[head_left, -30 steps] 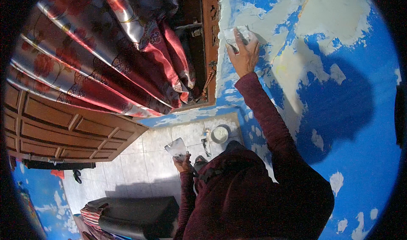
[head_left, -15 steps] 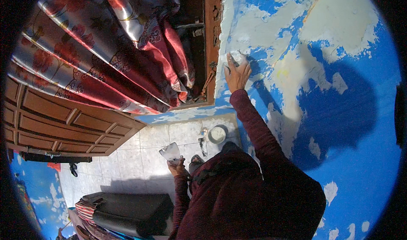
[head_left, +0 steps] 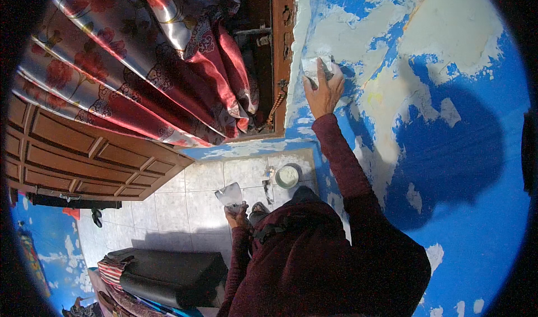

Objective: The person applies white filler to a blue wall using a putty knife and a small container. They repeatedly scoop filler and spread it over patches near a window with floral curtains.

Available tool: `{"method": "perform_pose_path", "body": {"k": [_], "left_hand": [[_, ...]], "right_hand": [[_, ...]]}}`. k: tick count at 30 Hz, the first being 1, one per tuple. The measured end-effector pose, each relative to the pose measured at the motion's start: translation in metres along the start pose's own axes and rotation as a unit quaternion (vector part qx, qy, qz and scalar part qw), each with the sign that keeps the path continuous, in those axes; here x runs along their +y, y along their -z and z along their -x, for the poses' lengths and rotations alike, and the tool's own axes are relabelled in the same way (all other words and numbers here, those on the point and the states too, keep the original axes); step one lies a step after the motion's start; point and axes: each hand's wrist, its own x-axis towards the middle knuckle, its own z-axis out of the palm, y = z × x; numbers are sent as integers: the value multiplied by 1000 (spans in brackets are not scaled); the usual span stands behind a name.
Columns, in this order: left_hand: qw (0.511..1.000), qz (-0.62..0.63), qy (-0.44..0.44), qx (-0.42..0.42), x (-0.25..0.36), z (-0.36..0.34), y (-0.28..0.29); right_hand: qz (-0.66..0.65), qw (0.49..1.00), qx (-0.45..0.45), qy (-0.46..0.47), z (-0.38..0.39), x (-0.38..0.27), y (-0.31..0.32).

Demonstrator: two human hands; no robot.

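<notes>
My right hand (head_left: 327,93) stretches up to the blue wall (head_left: 448,188) and grips a pale, wide-bladed putty scraper (head_left: 315,66). Its blade lies against a whitish patch of filler (head_left: 358,40) beside the window frame. Lower down, my left hand (head_left: 237,216) is closed around the handle of a second putty scraper (head_left: 229,195), blade up and smeared with white, held over the floor. A round tub of white filler (head_left: 287,176) stands on the tiles by the wall, apart from both hands.
A floral red-and-silver curtain (head_left: 129,54) hangs at the left, near the brown wooden frame (head_left: 283,42). Below it is a panelled brown door (head_left: 84,149). A black padded bench (head_left: 174,278) sits at the lower left. Next to the tub lies a dark-and-white flat item (head_left: 268,191).
My right hand has shifted a little to the right on the wall, and its scraper's blade shows more fully. The left hand with its scraper has moved slightly right.
</notes>
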Motion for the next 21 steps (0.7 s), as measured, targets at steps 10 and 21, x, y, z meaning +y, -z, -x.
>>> {"method": "perform_pose_path", "body": {"k": [10, 21], "left_hand": [[999, 8, -28, -33, 5, -4, 0], [995, -38, -8, -95, 29, -9, -28]], "right_hand": [[81, 982, -137, -103, 75, 10, -30], [-718, 308, -244, -574, 151, 50, 52]]}}
